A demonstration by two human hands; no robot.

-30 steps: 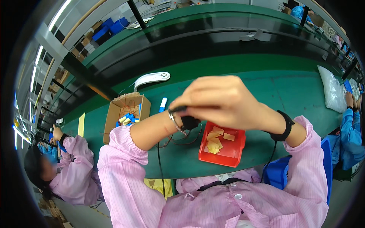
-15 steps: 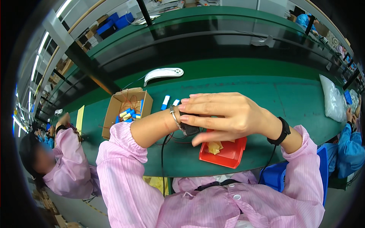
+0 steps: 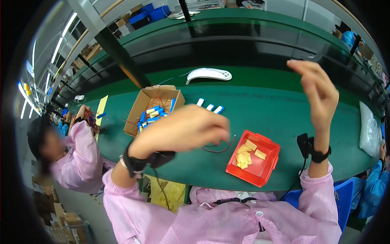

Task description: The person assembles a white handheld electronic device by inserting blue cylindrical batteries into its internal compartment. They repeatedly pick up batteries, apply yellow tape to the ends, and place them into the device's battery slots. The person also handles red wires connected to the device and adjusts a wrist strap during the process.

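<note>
My left hand (image 3: 185, 129) is above the table beside the cardboard box (image 3: 135, 114), smeared by motion with its fingers bent. It wears a dark wrist strap. My right hand (image 3: 321, 95) is raised at the right with its fingers stretched out, holding nothing. Blue-and-white cylinders with thin red wires (image 3: 153, 110) fill the box. Three similar cylinders (image 3: 210, 107) lie on the table just right of it. Between my hands stands a red plastic tray (image 3: 262, 167) with small yellow pieces (image 3: 243, 157) in it. A thin dark red wire (image 3: 225, 150) lies left of the tray.
A white curved plastic part (image 3: 210, 73) lies at the back of the green table (image 3: 292, 122). At the right edge is a clear plastic bag (image 3: 367, 130). To the left sits a co-worker in a pink sleeve (image 3: 83, 158). Cords hang from both my wrists.
My right hand has come off my left wrist and risen to the right. The left hand has come down and into view, and the view has shifted, uncovering the red tray.
</note>
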